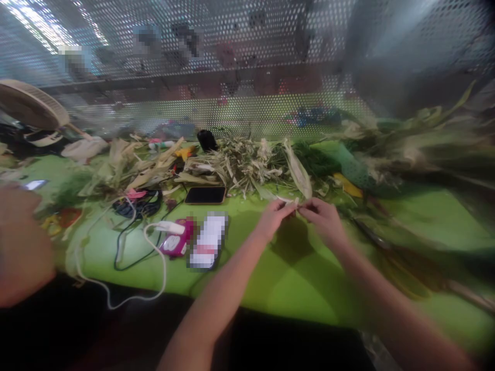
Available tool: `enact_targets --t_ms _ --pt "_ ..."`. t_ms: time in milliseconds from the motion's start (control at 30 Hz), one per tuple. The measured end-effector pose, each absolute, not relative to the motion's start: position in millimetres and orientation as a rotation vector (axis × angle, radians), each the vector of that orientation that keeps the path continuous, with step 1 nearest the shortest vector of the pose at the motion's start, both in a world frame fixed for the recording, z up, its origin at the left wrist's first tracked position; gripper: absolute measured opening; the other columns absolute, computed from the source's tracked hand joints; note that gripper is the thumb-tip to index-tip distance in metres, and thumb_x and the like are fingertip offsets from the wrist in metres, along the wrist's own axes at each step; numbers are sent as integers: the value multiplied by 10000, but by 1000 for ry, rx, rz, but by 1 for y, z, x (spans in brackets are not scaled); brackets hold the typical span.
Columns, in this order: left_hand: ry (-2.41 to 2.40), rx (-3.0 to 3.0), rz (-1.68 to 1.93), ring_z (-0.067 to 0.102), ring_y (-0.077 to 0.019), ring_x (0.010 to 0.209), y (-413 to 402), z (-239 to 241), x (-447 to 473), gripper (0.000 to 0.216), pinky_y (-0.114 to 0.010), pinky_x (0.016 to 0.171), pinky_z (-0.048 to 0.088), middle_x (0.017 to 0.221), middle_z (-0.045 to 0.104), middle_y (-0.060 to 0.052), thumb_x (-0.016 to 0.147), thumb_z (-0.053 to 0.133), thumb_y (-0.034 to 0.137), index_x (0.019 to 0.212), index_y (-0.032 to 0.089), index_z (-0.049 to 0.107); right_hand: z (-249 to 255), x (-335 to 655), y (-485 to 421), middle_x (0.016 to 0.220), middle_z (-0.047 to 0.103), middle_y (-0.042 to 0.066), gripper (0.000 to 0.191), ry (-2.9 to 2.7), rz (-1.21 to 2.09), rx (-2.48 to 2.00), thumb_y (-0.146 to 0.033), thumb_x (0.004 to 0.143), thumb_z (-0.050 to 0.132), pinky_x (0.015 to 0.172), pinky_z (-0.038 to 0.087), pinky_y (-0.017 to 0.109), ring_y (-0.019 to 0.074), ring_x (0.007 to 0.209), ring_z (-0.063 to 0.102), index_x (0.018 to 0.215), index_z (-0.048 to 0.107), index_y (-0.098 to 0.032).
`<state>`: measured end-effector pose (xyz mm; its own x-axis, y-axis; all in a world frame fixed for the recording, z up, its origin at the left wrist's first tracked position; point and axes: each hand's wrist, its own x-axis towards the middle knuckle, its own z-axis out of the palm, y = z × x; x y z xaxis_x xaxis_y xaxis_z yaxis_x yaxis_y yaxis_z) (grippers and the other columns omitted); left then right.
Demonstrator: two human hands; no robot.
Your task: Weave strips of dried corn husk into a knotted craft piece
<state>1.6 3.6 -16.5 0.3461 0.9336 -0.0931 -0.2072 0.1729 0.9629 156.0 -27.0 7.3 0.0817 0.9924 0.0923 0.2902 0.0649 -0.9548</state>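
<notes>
Over the green tabletop (247,288), my left hand (275,215) and my right hand (324,219) meet with fingertips almost touching. Both are closed in a pinch on a pale corn husk (298,172), whose long leaf stands up and leans left behind the fingers. A thin whitish piece shows at the left fingertips; whether it belongs to the same husk I cannot tell. Just beyond the hands lies a heap of dry husk strips (247,162). The fingertips are small and blurred.
Left of my arms lie a lit phone (209,239), a dark phone (204,195), a magenta power bank (178,239) and a white cable (164,278). Scissors (373,234) rest at right. Another person's arm (23,247) is at far left. Perforated metal sheeting (232,67) stands behind.
</notes>
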Motion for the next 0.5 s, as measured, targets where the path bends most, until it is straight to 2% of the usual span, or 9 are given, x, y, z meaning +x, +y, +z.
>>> enact_targets --t_ms 267,367,500 --pt "869 1149 951 417 -91 602 3 -12 1 387 -264 609 285 629 493 23 773 702 506 716 144 579 6 157 -31 663 577 -3 76 -1571 508 -1489 -225 756 578 598 368 270 148 631 511 687 592 -196" --pt "890 1209 940 440 -96 621 5 -15 -3 391 -260 617 297 660 521 16 785 686 526 763 145 603 9 160 -31 673 597 1 91 -1591 591 -1462 -259 782 607 595 383 270 148 630 522 718 611 -196" --pt "888 1291 894 471 -104 649 7 -20 -6 401 -258 632 317 721 570 -2 789 680 533 853 139 641 12 163 -28 797 680 27 196 -1501 884 -1372 -371 811 656 620 430 280 162 692 593 894 667 -194"
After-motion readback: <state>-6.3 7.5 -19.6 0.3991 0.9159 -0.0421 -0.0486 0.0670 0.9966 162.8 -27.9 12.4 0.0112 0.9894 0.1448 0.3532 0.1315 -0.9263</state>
